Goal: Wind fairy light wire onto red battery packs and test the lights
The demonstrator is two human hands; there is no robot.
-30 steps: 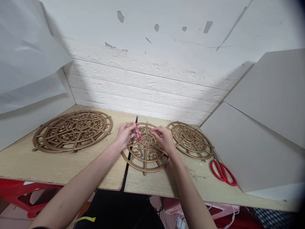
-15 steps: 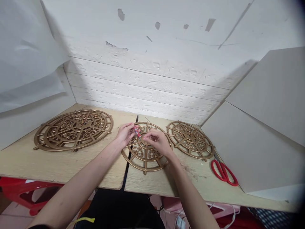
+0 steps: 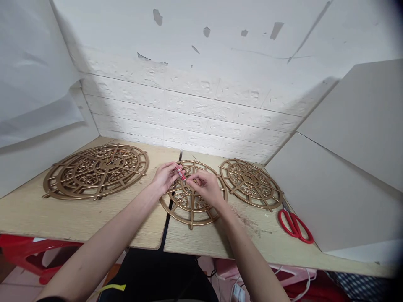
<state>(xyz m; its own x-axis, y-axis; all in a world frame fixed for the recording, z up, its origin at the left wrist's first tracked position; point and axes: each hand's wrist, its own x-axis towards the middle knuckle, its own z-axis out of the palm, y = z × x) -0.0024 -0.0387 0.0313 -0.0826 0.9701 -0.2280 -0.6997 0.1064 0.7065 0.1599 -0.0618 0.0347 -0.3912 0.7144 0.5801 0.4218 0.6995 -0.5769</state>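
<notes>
Between the fingers and thumb of my left hand (image 3: 166, 176) is a small red cylinder (image 3: 181, 173) with a silvery end, tilted down to the right. The thumb and fingers of my right hand (image 3: 203, 183) are pinched together at the cylinder's lower end; whatever they grip is too small to make out. Both hands are over a round gold openwork frame (image 3: 191, 216) with scrollwork inside, lying flat across the gap in the tabletop. A thin wire (image 3: 195, 157) sticks up at this frame's far edge.
Overlapping round gold frames (image 3: 97, 193) lie at the left, and another gold frame (image 3: 273, 204) lies at the right. Scissors with red handles (image 3: 294, 226) rest beside the right panel (image 3: 352, 176). A white brick-patterned wall (image 3: 189, 113) closes off the back of the table (image 3: 201, 245).
My right hand has shifted slightly left, bringing its pinched fingertips against the lower end of the red cylinder. My left hand keeps its hold. The view has shifted slightly.
</notes>
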